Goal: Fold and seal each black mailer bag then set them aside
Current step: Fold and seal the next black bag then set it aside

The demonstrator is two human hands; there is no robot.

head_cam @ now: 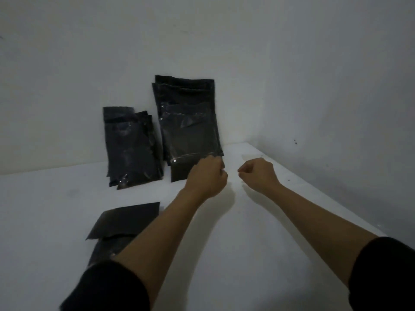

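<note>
The left hand pinches the near right corner of the glossy black plastic mailer bag leaning against the far wall; the right hand, clenched, hovers just right of it.

One head-worn camera looks forward and down from the person's own eye level, over both forearms onto a white table. It faces the corner where the table meets two walls. The wide lens takes in near sleeves and far wall together.
</note>
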